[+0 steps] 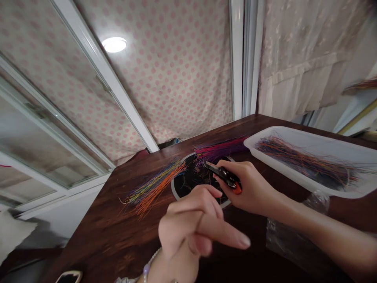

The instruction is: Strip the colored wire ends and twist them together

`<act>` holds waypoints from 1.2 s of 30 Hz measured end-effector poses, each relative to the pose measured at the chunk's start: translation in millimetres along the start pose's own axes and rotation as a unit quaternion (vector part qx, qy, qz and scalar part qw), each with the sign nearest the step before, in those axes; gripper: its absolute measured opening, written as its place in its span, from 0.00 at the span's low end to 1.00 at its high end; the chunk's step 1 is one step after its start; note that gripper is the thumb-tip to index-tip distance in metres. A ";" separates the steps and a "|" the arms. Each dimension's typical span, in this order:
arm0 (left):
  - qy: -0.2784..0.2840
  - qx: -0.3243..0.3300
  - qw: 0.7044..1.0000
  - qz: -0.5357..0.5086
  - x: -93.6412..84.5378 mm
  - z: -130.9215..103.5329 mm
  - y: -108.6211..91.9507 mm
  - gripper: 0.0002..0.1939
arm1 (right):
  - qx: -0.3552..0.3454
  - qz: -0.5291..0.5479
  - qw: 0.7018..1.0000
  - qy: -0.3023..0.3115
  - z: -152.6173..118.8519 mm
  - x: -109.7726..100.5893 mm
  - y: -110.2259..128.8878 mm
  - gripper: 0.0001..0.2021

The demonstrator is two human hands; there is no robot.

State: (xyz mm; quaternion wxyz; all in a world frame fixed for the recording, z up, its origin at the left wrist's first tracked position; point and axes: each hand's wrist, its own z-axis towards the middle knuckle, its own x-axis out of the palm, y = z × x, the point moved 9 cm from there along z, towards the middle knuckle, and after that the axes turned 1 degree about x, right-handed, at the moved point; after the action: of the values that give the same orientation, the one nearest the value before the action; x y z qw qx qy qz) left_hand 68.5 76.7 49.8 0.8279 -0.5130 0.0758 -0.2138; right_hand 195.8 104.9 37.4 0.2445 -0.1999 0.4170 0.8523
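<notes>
My right hand (247, 182) is wrapped round a black and orange cutting tool (226, 177), its metal tip over a round black plate (184, 184) with a pale rim. My left hand (197, 224) is raised nearer the camera, index finger stretched out and the others curled; nothing shows in it. Blue, yellow and orange thin wires (160, 186) lie against the plate's left edge. Pink and purple wires (220, 149) lie at its far side. The left hand hides the plate's near part.
A white plastic tray (273, 165) holding a bundle of multicoloured wires stands on the dark wooden table (118, 228) at the right. Clear plastic wrap (285, 236) lies under my right forearm. A phone (69, 277) is at the bottom left.
</notes>
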 end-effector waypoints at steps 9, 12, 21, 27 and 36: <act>-0.110 0.017 0.981 -0.158 -31.3 11.8 -21.2 0.23 | 0.050 0.074 0.994 -0.056 11.8 -14.9 -22.6 0.03; -0.195 0.055 0.966 -0.163 -54.2 0.6 -34.8 0.19 | 0.088 0.067 0.985 -0.134 17.0 -37.6 -44.8 0.03; -0.217 0.057 0.946 -0.235 -60.8 15.0 -25.3 0.23 | 0.073 -0.093 0.984 0.131 6.5 52.7 -38.4 0.09; -0.184 0.070 0.942 -0.271 -60.8 21.2 -28.0 0.24 | 0.013 -0.162 0.949 0.269 -16.6 94.0 -39.2 0.17; -0.197 0.061 0.931 -0.301 -64.1 21.4 -20.9 0.26 | -0.027 -0.140 0.897 0.418 -60.6 151.5 -51.7 0.25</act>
State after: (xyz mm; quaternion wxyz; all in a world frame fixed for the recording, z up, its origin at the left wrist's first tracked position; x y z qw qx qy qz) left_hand 12.6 113.9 72.1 0.7526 -0.4924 -0.2599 -0.3516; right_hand 113.0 121.3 -111.5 0.1591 -0.6007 0.4252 0.6580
